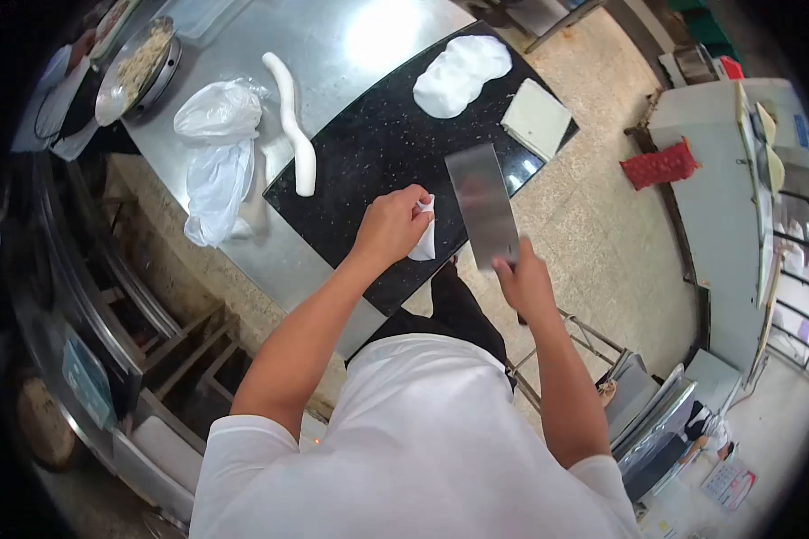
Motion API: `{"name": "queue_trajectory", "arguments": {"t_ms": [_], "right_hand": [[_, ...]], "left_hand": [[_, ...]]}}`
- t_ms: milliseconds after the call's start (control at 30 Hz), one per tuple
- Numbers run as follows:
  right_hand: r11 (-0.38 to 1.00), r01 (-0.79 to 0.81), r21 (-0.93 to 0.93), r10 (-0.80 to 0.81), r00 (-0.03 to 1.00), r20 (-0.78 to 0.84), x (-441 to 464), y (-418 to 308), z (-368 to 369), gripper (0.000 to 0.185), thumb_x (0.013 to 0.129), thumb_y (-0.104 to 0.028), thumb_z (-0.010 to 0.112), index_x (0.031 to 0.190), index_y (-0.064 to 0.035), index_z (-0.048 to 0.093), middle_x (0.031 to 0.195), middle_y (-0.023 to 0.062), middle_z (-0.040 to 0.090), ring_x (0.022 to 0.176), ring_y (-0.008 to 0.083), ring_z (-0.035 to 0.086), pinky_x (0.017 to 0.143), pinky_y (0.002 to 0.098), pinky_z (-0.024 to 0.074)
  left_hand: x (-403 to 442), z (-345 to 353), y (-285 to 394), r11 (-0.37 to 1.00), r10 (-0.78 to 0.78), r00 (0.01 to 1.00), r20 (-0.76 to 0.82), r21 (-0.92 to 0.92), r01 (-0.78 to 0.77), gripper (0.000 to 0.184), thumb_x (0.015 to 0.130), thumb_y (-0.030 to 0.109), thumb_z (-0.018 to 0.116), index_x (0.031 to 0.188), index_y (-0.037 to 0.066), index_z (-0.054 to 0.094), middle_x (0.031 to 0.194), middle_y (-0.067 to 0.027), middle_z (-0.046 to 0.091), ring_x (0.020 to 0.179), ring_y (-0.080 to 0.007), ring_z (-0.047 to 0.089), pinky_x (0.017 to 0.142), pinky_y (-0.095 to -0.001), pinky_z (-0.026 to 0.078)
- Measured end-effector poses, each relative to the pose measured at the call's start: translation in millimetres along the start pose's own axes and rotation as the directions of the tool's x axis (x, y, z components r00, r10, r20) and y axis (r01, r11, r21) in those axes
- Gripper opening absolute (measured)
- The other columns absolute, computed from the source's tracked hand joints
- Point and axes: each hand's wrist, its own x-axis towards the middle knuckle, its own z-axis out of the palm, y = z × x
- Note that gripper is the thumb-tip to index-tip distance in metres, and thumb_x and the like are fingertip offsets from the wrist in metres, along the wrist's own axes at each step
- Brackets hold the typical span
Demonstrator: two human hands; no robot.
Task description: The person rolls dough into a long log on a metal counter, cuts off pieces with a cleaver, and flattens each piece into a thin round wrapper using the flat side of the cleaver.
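My right hand [524, 274] is wrapped round the handle of a wide cleaver [483, 202], its blade over the right edge of the black slab [355, 144]. Fingers curled, my left hand [393, 222] grips a small white piece [427, 235] that looks like cloth or dough, near the slab's front edge. A long white dough roll [289, 126] lies at the slab's left side, partly on the metal table. Farther back on the slab are a flat white mass [461, 75] and a pale square stack [537, 119].
White plastic bags [218, 153] lie on the metal table [270, 242]. A bowl of crumbly food [137, 72] stands at the back left, with another person's hand [83, 45] beyond it. A red mesh bag [660, 165] is at the right, by a white cabinet [706, 117].
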Motion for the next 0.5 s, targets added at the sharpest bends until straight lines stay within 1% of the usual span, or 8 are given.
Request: {"name": "queue_trajectory", "arguments": {"t_ms": [67, 100, 133, 200, 233, 300, 400, 500], "right_hand": [[0.996, 0.054, 0.067, -0.056, 0.998, 0.028, 24, -13, 18, 0.037, 0.092, -0.021, 0.074, 0.111, 0.0014, 0.051, 0.090, 0.0315, 0.070, 0.089, 0.0519, 0.069, 0.075, 0.0551, 0.0545], [0.996, 0.085, 0.026, -0.088, 0.982, 0.166, 24, -21, 29, 0.038, 0.092, -0.022, 0.074, 0.112, 0.0015, 0.052, 0.091, 0.0315, 0.070, 0.091, 0.0512, 0.069, 0.077, 0.0553, 0.0546], [0.991, 0.134, -0.005, -0.126, 0.947, 0.297, 26, -27, 34, 0.039, 0.091, -0.023, 0.075, 0.113, 0.0017, 0.052, 0.092, 0.0316, 0.071, 0.092, 0.0504, 0.070, 0.079, 0.0555, 0.0548], [0.978, 0.202, 0.056, -0.200, 0.820, 0.537, 17, -2, 54, 0.044, 0.089, -0.023, 0.077, 0.116, 0.0024, 0.053, 0.093, 0.0307, 0.072, 0.094, 0.0494, 0.071, 0.083, 0.0558, 0.0542], [0.975, 0.207, 0.078, -0.216, 0.814, 0.540, 10, 1, 47, 0.044, 0.089, -0.023, 0.077, 0.116, 0.0024, 0.053, 0.093, 0.0307, 0.072, 0.094, 0.0494, 0.071, 0.083, 0.0558, 0.0542], [0.955, 0.295, 0.013, -0.230, 0.715, 0.660, 18, 10, 24, 0.049, 0.087, -0.024, 0.079, 0.120, 0.0022, 0.053, 0.094, 0.0297, 0.072, 0.093, 0.0486, 0.071, 0.084, 0.0552, 0.0541], [0.973, 0.196, 0.118, -0.226, 0.739, 0.635, 42, 48, -12, 0.048, 0.086, -0.024, 0.080, 0.117, 0.0022, 0.055, 0.094, 0.0298, 0.072, 0.094, 0.0483, 0.071, 0.084, 0.0538, 0.0549], [0.983, 0.169, 0.071, -0.180, 0.808, 0.560, 51, 73, -55, 0.045, 0.086, -0.024, 0.080, 0.114, 0.0029, 0.058, 0.095, 0.0296, 0.073, 0.095, 0.0462, 0.072, 0.083, 0.0502, 0.0563]], "left_hand": [[-6, -1, 2, 1.000, -0.019, 1.000, -0.015, 0.022, 0.019, 0.026, 0.089, 0.018, 0.076, 0.108, 0.002, 0.071, 0.085, -0.0168, 0.072, 0.077, -0.0297, 0.073, 0.072, -0.0393, 0.056], [-14, -3, 6, 0.999, -0.007, 1.000, -0.023, -0.032, 0.006, 0.025, 0.090, 0.017, 0.076, 0.109, 0.002, 0.070, 0.084, -0.0142, 0.072, 0.077, -0.0249, 0.072, 0.071, -0.0365, 0.055], [-20, -8, 12, 0.997, 0.009, 0.999, -0.038, -0.079, -0.012, 0.025, 0.091, 0.015, 0.076, 0.110, 0.002, 0.070, 0.084, -0.0115, 0.073, 0.077, -0.0200, 0.071, 0.070, -0.0337, 0.055], [-43, -20, 25, 0.960, -0.144, 0.990, 0.005, -0.242, 0.141, 0.023, 0.090, 0.013, 0.077, 0.110, 0.005, 0.071, 0.079, -0.0053, 0.070, 0.073, -0.0120, 0.067, 0.068, -0.0290, 0.053], [-52, -21, 28, 0.889, -0.211, 0.978, 0.000, -0.415, 0.192, 0.025, 0.092, 0.011, 0.077, 0.115, 0.005, 0.069, 0.081, 0.0014, 0.064, 0.077, -0.0044, 0.058, 0.070, -0.0253, 0.050], [-51, -24, 43, 0.864, -0.243, 0.970, -0.015, -0.458, 0.209, 0.028, 0.092, 0.010, 0.078, 0.118, 0.005, 0.067, 0.084, 0.0015, 0.063, 0.077, -0.0045, 0.058, 0.071, -0.0252, 0.050], [-23, -19, 66, 0.870, -0.265, 0.963, -0.042, -0.442, 0.220, 0.037, 0.091, 0.009, 0.078, 0.125, 0.005, 0.063, 0.090, 0.0005, 0.059, 0.080, -0.0057, 0.056, 0.073, -0.0249, 0.049], [40, -6, 72, 0.949, -0.129, 0.957, -0.260, -0.313, 0.042, 0.039, 0.094, 0.008, 0.075, 0.130, 0.006, 0.059, 0.096, 0.0014, 0.057, 0.082, -0.0058, 0.055, 0.069, -0.0216, 0.045]]}}
